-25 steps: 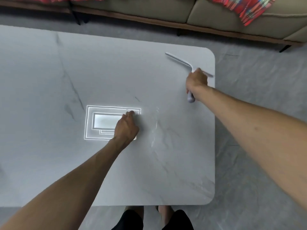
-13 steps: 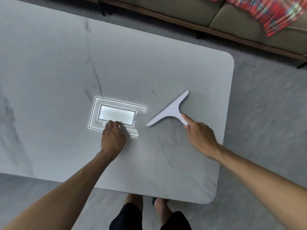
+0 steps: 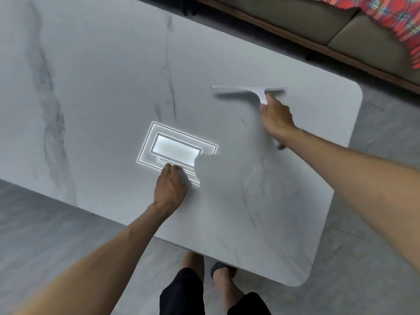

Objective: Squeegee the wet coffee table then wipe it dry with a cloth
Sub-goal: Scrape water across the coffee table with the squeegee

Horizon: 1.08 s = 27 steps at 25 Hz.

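Note:
A white squeegee (image 3: 246,89) lies with its blade flat on the grey marble coffee table (image 3: 102,92), toward the far right part of the top. My right hand (image 3: 276,119) is shut on its handle, whose end sticks out behind my wrist. My left hand (image 3: 170,187) rests on the table nearer the front edge, fingers bent and pressed to the surface, holding nothing. A bright reflection of a ceiling light (image 3: 175,151) glares on the top just beyond that hand. No cloth is in view.
A sofa (image 3: 341,28) with a red plaid blanket (image 3: 391,17) runs along the far side. The table's rounded right corners and front edge border grey floor (image 3: 45,228). My legs (image 3: 218,287) stand at the front edge.
My right hand has pushed the squeegee away from me across the table, and the blade has turned from slanted to roughly parallel with the far edge. My left hand has stayed put.

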{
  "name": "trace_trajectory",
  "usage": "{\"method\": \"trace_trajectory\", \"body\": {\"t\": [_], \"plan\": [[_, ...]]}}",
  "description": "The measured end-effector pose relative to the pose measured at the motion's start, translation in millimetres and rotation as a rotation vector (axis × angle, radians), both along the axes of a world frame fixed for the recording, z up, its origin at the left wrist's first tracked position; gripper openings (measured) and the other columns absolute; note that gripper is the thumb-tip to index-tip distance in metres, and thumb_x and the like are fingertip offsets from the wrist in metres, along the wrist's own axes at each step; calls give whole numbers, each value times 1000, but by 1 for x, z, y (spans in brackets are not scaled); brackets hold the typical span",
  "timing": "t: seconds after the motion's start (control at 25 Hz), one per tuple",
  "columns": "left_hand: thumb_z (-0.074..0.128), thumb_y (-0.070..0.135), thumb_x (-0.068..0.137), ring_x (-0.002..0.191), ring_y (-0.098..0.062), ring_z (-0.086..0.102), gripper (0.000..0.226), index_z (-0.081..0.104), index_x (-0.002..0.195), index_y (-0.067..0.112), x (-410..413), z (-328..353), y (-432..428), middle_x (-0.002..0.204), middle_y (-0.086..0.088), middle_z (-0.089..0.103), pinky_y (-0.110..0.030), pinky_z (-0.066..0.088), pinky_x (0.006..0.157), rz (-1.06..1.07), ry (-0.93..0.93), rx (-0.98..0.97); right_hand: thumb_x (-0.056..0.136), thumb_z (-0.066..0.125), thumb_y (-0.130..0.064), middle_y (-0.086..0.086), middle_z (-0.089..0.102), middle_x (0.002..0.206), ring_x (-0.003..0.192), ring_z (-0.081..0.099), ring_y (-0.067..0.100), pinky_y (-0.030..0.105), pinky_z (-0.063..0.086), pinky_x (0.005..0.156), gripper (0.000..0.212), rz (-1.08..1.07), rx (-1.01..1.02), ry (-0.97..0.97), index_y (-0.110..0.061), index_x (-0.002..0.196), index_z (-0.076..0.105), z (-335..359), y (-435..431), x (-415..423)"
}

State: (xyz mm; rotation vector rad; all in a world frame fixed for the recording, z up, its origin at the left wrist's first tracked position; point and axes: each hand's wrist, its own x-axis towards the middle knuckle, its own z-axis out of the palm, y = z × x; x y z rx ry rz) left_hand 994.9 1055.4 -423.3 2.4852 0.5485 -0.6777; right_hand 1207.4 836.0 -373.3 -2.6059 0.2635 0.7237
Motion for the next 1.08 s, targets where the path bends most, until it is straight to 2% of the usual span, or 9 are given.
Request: {"method": "trace_trajectory", "body": {"t": [0.12,0.2,0.28,0.4,0.48,0.64,0.8,0.96,1.08], "plan": [[53,3,82,118,-32,46,42,50,123,0,-12,-4,22,125,-15,49,-37,40,99,54,16,18,95,29,-22,20,53,128,111,55,39,37,42,79,47,-72,26,6,-27,141,34,-19,71,4],[53,2,81,118,-33,46,43,49,124,-1,-20,-5,32,125,-16,48,-39,40,99,84,28,13,97,33,-21,24,54,125,112,55,42,39,43,85,50,65,11,-15,-28,146,30,-27,96,-26],[52,1,82,117,-34,47,43,48,124,-3,-28,-2,31,125,-17,48,-40,40,99,96,41,11,98,35,-22,26,59,116,107,56,45,41,43,84,51,275,12,-43,-30,147,28,-29,92,-68],[49,-1,82,116,-35,48,42,47,124,-4,-38,2,14,125,-18,48,-39,40,98,84,41,0,99,36,-24,20,66,101,91,62,42,39,43,71,49,498,-9,-79,-36,146,28,-33,36,-118],[50,0,82,116,-35,48,43,47,124,-3,-44,4,-8,126,-18,47,-39,40,98,65,47,-14,100,36,-27,15,68,98,85,63,39,37,42,66,49,594,-57,-90,-39,147,29,-32,-21,-139],[49,0,83,115,-33,48,42,47,124,-4,-61,7,-72,125,-17,49,-39,40,99,34,36,-52,99,40,-31,10,71,94,78,64,33,34,39,62,49,633,-145,-107,-44,145,31,-28,-130,-155],[48,1,83,119,-32,47,44,45,127,-2,-89,6,-138,129,-17,49,-37,40,100,36,56,-82,99,41,-33,13,71,102,88,65,37,39,47,72,48,605,-210,-108,-45,144,33,-25,-206,-159],[49,5,87,115,-34,54,47,42,133,4,-111,9,-181,132,-17,54,-34,45,90,188,74,-144,100,36,-36,15,65,123,105,61,39,42,48,85,46,631,-183,-35,-43,145,33,-13,-243,-153],[54,10,85,110,-35,57,52,42,136,10,-130,16,-187,129,-17,58,-35,46,85,324,58,-146,99,34,-42,11,66,123,105,61,39,42,48,82,44,647,-83,-80,-44,143,34,3,-235,-158]]}}
